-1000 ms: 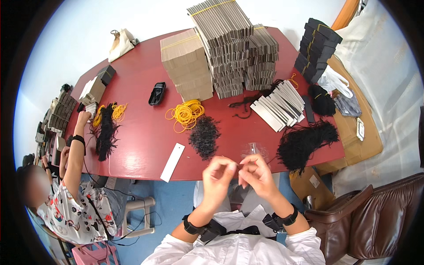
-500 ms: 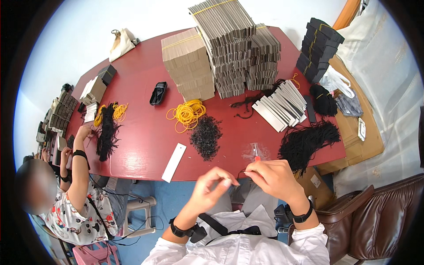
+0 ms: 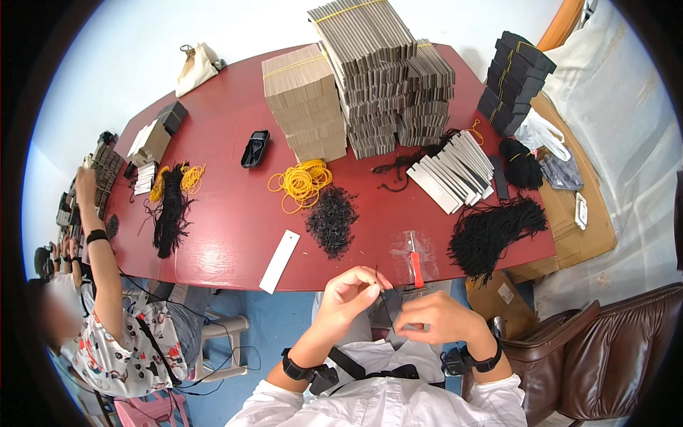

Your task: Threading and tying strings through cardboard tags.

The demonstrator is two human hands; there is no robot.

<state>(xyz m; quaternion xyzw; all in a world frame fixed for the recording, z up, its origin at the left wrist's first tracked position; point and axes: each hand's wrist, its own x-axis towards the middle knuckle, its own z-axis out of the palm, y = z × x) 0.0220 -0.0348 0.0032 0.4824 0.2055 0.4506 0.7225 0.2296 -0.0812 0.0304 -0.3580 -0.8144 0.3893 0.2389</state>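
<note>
My left hand (image 3: 346, 297) is raised just off the table's front edge, thumb and forefinger pinched on a thin black cord (image 3: 385, 307). A short end of the cord sticks up above the fingertips, and the rest runs down toward my right hand (image 3: 442, 317). Its fingers are curled and closed beside the cord's lower part; whether they grip it is unclear. On the table beyond my right hand lies a red-handled knife (image 3: 416, 269) on a clear plastic bag (image 3: 431, 250). A white card strip (image 3: 279, 262) lies left of my left hand.
The red table (image 3: 235, 228) bears a pile of small black pieces (image 3: 332, 224), yellow rubber bands (image 3: 302, 178), bundled black cords (image 3: 498, 235), white cards (image 3: 455, 174) and tall cardboard stacks (image 3: 373, 71). A co-worker (image 3: 117, 327) sits left; a brown leather chair (image 3: 612, 356) stands right.
My right hand has moved down and nearer to me, uncovering the knife. My left hand now pinches the cord near its upper end. The co-worker's arm has reached farther away over the table.
</note>
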